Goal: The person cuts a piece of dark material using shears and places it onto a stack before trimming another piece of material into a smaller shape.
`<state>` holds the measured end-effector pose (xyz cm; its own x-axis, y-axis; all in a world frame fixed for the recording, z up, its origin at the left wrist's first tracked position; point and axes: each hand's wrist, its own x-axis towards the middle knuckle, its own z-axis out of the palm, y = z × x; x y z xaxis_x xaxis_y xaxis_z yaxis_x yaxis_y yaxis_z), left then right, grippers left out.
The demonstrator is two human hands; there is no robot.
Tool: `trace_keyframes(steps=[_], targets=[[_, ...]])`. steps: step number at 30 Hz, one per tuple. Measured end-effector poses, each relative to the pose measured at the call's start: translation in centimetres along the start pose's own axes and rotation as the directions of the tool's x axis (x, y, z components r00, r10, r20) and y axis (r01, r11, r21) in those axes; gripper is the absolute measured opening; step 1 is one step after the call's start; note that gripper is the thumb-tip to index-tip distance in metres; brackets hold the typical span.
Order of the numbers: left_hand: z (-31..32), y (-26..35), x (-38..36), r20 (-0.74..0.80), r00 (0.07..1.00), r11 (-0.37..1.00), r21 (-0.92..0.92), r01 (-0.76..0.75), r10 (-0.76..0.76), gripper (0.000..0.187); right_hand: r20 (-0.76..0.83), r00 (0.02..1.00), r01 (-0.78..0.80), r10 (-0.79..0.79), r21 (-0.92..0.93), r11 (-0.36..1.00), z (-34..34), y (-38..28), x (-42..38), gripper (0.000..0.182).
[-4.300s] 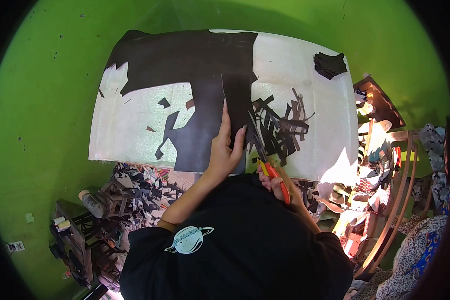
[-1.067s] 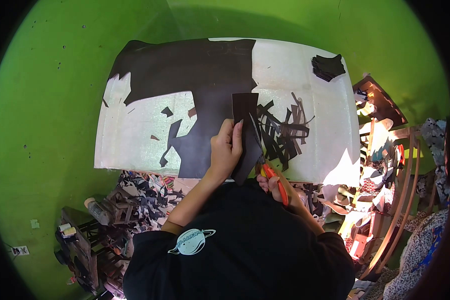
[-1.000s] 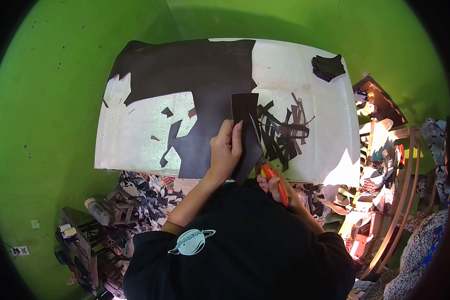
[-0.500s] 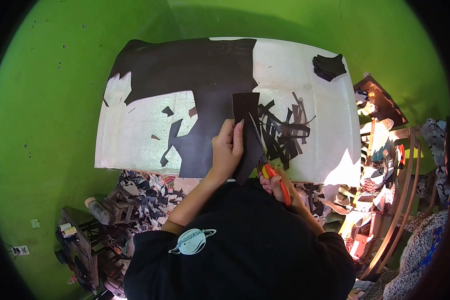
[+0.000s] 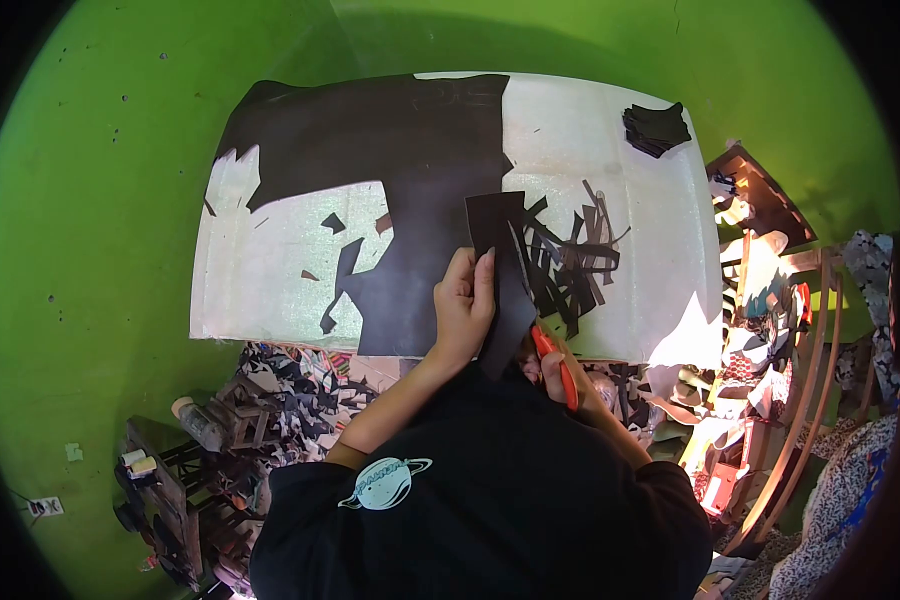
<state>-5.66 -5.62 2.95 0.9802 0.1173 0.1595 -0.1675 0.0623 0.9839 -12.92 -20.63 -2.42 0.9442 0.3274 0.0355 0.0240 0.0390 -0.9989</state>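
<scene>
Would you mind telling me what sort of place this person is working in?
Probably a small craft or shoemaking workshop: a large dark leather-like sheet lies on a white work board, cut dark strips pile beside it, and the right hand works orange-handled scissors.

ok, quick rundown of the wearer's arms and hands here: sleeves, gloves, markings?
Both hands are bare, no gloves. The left hand has long, light-coloured fingernails; the left forearm is uncovered up to a short black sleeve. The right hand is mostly hidden, and its arm runs into the same black T-shirt. The shirt carries a pale ringed-planet logo near the left sleeve. No rings or watch are visible.
</scene>
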Motion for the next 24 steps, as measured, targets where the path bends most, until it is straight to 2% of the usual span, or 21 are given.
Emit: trace_keyframes(steps=[2,4,6,12,16,18,22,24], targets=[[0.0,0.1,0.0,0.019,0.999,0.999,-0.008,0.035,-0.035,0.018,0.012,0.998,-0.054,0.054,0.062,0.997,0.0,-0.8,0.4,0.036],[0.1,-0.1,0.1,-0.024,1.000,0.999,-0.030,-0.013,0.012,0.013,0.026,0.994,-0.111,0.109,0.124,0.986,0.1,-1.7,0.5,0.036],[0.2,-0.1,0.1,-0.028,1.000,0.999,-0.034,-0.014,0.013,0.013,0.015,0.985,-0.171,0.170,0.115,0.979,0.1,-2.0,0.5,0.046],[0.1,-0.2,0.0,-0.024,1.000,1.000,-0.028,-0.014,0.013,0.013,0.022,0.980,-0.199,0.198,0.153,0.968,0.1,-1.9,0.4,0.058],[0.1,-0.1,0.1,-0.019,1.000,0.999,-0.038,-0.010,0.009,0.014,0.055,0.976,-0.216,0.209,0.225,0.950,0.3,-3.2,0.7,0.056],[-0.1,-0.3,0.1,-0.018,1.000,0.999,-0.029,-0.014,0.014,0.014,-0.012,0.972,-0.227,0.235,0.218,0.949,0.5,-3.6,0.5,0.058],[0.0,-0.1,-0.2,0.012,1.000,0.999,-0.038,0.008,-0.008,0.016,0.084,0.973,-0.226,0.215,0.162,0.961,-0.1,-1.3,0.1,0.059],[0.1,-0.2,-0.8,0.027,0.999,0.998,-0.047,0.044,-0.043,0.016,0.008,0.998,-0.060,0.059,0.047,0.997,0.0,-0.7,0.1,0.057]])
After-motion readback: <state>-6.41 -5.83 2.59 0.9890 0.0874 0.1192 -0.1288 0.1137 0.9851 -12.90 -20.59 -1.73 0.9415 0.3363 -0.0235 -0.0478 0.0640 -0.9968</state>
